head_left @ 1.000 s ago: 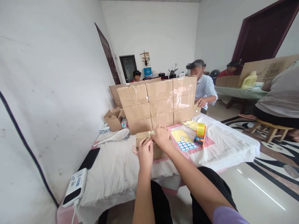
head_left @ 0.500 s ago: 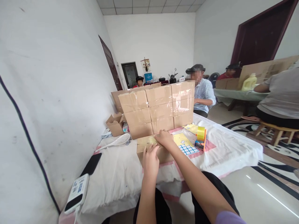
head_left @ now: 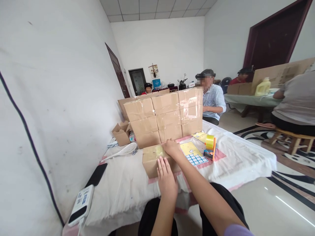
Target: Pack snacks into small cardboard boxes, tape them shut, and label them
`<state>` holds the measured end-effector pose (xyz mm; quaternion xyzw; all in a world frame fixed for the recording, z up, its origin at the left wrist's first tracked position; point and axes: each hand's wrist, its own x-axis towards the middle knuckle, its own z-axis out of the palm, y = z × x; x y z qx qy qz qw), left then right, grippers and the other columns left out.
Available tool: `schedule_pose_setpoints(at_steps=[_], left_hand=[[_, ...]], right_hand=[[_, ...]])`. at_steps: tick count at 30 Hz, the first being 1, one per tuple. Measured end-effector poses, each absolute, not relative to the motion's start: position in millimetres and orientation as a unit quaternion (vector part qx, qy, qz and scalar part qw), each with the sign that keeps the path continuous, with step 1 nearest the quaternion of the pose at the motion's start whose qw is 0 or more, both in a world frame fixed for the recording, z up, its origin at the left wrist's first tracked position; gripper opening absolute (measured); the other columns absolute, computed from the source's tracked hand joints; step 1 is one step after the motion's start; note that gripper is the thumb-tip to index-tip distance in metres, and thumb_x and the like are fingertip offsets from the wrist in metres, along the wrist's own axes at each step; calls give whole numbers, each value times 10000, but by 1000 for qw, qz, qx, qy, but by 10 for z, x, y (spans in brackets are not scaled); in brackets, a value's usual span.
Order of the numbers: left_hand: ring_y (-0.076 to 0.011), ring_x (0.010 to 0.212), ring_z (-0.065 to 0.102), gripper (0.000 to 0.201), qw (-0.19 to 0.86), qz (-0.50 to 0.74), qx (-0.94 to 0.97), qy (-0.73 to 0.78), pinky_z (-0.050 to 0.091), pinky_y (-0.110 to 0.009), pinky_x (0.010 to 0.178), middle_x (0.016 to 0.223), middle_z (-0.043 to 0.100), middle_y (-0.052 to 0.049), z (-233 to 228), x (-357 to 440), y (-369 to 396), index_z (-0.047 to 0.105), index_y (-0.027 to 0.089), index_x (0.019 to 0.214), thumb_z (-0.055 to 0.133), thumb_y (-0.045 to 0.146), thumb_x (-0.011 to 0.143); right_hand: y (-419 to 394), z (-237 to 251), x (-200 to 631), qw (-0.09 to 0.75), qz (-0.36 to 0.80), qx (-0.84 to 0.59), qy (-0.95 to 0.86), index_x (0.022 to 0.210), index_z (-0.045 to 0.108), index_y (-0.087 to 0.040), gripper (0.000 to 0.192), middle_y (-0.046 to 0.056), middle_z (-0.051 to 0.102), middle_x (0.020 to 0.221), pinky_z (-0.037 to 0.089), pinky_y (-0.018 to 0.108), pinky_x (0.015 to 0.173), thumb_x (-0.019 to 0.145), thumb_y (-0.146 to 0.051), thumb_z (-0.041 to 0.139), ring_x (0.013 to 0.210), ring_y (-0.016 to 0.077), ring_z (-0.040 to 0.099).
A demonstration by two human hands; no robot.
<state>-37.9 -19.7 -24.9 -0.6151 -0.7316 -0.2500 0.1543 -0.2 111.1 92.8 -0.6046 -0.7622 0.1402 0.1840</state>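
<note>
A closed cardboard box [head_left: 149,162] lies on the cloth in front of me, with a strip of yellowish clear tape [head_left: 159,151] on its top. My left hand [head_left: 167,177] rests flat on the near side of the box, fingers stretched up to its top edge. Across the right part of the top lies my right hand [head_left: 171,148], its fingers slightly bent and touching the box, holding nothing that shows. To the right stands an orange tape dispenser [head_left: 215,148] with a roll of yellow tape [head_left: 210,141].
Behind the box rises a wall of stacked taped boxes [head_left: 169,114]. At left are an open carton [head_left: 121,134], a white perforated scoop [head_left: 126,149], a black phone [head_left: 97,173] and a white power bank [head_left: 81,205]. A person [head_left: 213,98] sits beyond the table.
My left hand has slid right and down from the top-left of the box to its near side, its fingers straightening and uncovering the tape. The right hand stays nearly in place.
</note>
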Motion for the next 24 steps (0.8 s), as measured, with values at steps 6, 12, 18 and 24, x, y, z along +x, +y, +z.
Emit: schedule_pose_setpoints(at_steps=[6, 12, 18, 24], left_hand=[[-351, 1548, 111, 901, 144, -279, -612, -726, 369, -552, 1172, 1672, 96, -214, -256, -348, -212, -21, 114, 1614, 473, 71, 863], [-362, 1544, 140, 876, 134, -278, -608, -732, 383, -534, 1162, 1672, 86, -233, -333, -312, -201, 45, 81, 1613, 489, 93, 859], [-368, 1544, 147, 770, 135, -273, -611, -730, 366, -549, 1162, 1669, 97, -246, -306, -300, -224, 187, 34, 1588, 480, 132, 882], [-397, 1523, 215, 707, 82, -291, -615, -728, 351, -589, 1150, 1658, 103, -280, -252, -210, -303, 281, 43, 1558, 508, 205, 908]], right_hand=[[1119, 915, 13, 191, 133, -600, -766, 1232, 682, -84, 478, 251, 620, 1297, 432, 490, 979, 948, -385, 443, 1253, 397, 545], [1121, 909, 9, 203, 136, -595, -766, 1216, 692, -67, 449, 258, 630, 1284, 426, 518, 991, 961, -334, 437, 1247, 423, 547], [1185, 899, 24, 230, 172, -591, -754, 1148, 720, -87, 343, 238, 680, 1221, 479, 423, 936, 925, -223, 498, 1173, 357, 627], [1558, 804, 710, 264, 207, -626, -704, 1261, 658, -150, 362, 99, 755, 1014, 517, 254, 774, 944, -193, 491, 907, 184, 719]])
